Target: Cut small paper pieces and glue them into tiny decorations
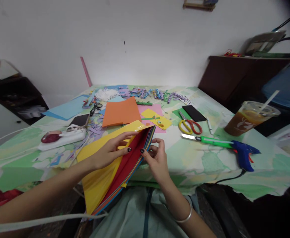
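Hidden at the right hand: the fingertips of the right hand [159, 162] lie partly behind the stack; the thumb shows on the near face, and thumb and curled fingers pinch the layered edge.
Uncertain at the left hand: the fingers of the left hand [109, 151] are slightly spread over the yellow sheets, thumb reaching toward the red; whether they pinch cannot be told.
Cut off: both forearms, by the frame border; a small wooden object [199, 6], by the top edge.
Hard to make out: single pieces among the curled, mostly purple and blue paper strips [157, 93].
Paper stack: glossy yellow-fronted stack of coloured paper sheets [123, 167], tilted and parted, with a deep red face inside and thin multicoloured edges along the right.
Stack position: in both hands, across the near edge of the cloth-covered green-and-white counter [212, 160] and above the lap.
Beyond the stack: flat orange paper sheet [121, 112].
Right of the stack: scissors with yellow and red handles [186, 121]; green-handled cutter, blade exposed [216, 141]; blue glue gun [244, 155].
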The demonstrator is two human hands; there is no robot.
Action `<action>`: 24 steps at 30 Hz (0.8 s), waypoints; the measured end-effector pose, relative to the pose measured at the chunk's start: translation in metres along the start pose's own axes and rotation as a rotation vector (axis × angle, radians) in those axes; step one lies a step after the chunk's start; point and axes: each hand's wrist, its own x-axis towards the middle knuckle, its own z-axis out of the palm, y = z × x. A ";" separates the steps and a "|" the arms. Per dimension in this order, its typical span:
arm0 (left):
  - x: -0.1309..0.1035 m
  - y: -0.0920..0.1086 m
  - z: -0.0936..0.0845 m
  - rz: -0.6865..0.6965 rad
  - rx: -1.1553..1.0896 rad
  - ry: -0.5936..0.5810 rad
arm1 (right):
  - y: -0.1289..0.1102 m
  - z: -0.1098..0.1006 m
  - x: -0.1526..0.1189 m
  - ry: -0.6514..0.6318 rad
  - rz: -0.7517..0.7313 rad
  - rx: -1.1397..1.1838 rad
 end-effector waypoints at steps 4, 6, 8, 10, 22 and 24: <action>0.001 0.002 0.003 0.030 0.053 0.024 | -0.008 0.002 -0.007 0.035 -0.116 -0.224; 0.002 0.004 0.006 0.035 0.099 0.011 | -0.012 0.001 -0.009 0.042 -0.136 -0.433; 0.002 0.007 0.010 0.031 0.172 0.002 | -0.013 0.000 -0.009 0.091 -0.130 -0.613; 0.002 0.009 0.015 0.041 0.260 0.003 | -0.013 -0.002 -0.008 0.153 -0.128 -0.737; 0.002 0.023 0.033 0.046 0.845 -0.220 | -0.017 -0.006 -0.009 0.105 -0.113 -0.848; 0.002 0.023 0.033 0.075 0.814 -0.212 | -0.017 -0.006 -0.011 0.079 -0.109 -0.849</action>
